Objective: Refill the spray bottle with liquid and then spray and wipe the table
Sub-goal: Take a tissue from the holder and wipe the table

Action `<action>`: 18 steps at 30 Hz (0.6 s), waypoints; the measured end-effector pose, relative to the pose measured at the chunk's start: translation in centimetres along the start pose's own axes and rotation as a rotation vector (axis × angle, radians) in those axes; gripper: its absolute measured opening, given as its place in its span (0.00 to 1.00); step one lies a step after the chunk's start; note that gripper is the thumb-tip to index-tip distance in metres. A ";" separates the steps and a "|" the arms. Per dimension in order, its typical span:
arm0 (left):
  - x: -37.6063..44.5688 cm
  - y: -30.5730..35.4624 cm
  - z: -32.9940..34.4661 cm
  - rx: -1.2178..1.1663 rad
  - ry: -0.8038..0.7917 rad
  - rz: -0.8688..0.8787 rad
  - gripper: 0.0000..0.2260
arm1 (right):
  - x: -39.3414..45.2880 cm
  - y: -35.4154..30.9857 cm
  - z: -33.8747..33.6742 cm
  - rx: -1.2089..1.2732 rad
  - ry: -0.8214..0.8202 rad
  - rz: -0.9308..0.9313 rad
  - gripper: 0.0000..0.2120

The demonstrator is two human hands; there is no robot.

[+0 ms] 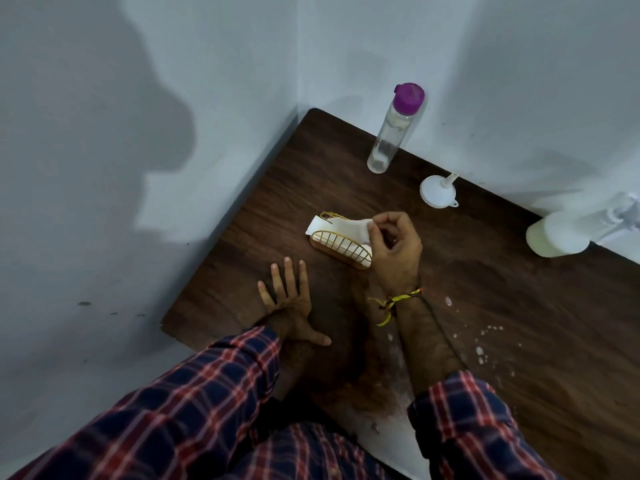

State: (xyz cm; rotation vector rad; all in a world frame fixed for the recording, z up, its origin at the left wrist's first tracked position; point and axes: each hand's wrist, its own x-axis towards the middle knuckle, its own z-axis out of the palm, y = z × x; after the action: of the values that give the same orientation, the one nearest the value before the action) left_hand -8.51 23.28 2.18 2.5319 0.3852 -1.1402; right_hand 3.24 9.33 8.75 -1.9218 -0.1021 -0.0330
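Note:
A gold wire napkin holder point(341, 244) on a wooden base stands mid-table with white tissues point(341, 226) in it. My right hand point(393, 244) pinches the top corner of a tissue between thumb and fingers. My left hand point(292, 303) rests flat on the dark wooden table point(485, 271), fingers spread. A white spray bottle point(568, 232) holding pale liquid stands at the right edge of view, by the wall. Droplets point(481, 348) of liquid dot the table to the right of my right forearm.
A tall clear bottle with a purple cap point(394, 128) stands at the back near the wall corner. A white funnel point(438, 190) lies beside it. Pale walls close in the table's left and back sides.

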 end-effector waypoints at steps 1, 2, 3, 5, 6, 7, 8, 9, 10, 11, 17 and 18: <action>0.0 0.0 0.0 0.001 -0.002 -0.004 0.73 | 0.1 -0.4 -0.1 0.037 0.009 -0.014 0.05; 0.0 0.0 0.0 0.001 -0.002 -0.008 0.73 | 0.2 -1.0 -0.2 0.060 0.015 -0.031 0.04; 0.0 -0.1 0.0 0.000 -0.002 -0.011 0.73 | 0.3 -1.7 -0.4 0.077 0.022 -0.049 0.04; 0.1 -0.1 -0.1 -0.003 -0.010 -0.014 0.73 | 0.4 -3.2 -0.9 0.109 0.038 -0.081 0.05; 0.0 0.0 -0.2 -0.005 -0.017 -0.015 0.73 | 0.3 -3.9 -1.3 0.124 0.054 -0.092 0.06; -0.1 0.0 -0.3 -0.008 -0.024 -0.018 0.74 | 0.2 -4.5 -1.7 0.142 0.073 -0.095 0.06; -0.2 0.0 -0.4 -0.013 -0.031 -0.022 0.74 | -0.1 -5.0 -2.2 0.160 0.092 -0.085 0.06; -0.4 0.1 -0.6 -0.019 -0.036 -0.027 0.73 | -0.4 -5.2 -2.8 0.176 0.111 -0.064 0.06; -0.6 0.2 -0.8 -0.023 -0.043 -0.034 0.73 | -0.6 -5.2 -3.3 0.189 0.126 -0.035 0.07; -0.8 0.3 -0.9 -0.027 -0.050 -0.045 0.73 | -1.1 -5.1 -3.9 0.205 0.138 -0.007 0.07; -1.5 3.6 -0.5 -0.081 0.023 -0.121 0.68 | -3.7 -3.2 -7.1 0.291 0.178 0.154 0.07; -1.7 4.6 -0.1 -0.105 0.078 -0.106 0.66 | -4.0 -2.8 -7.7 0.306 0.195 0.178 0.07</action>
State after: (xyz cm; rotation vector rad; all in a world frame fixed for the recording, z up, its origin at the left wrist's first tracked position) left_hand -7.80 18.98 4.37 2.4953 0.5905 -1.0316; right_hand -0.76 2.83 13.80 -1.6060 0.1853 -0.0806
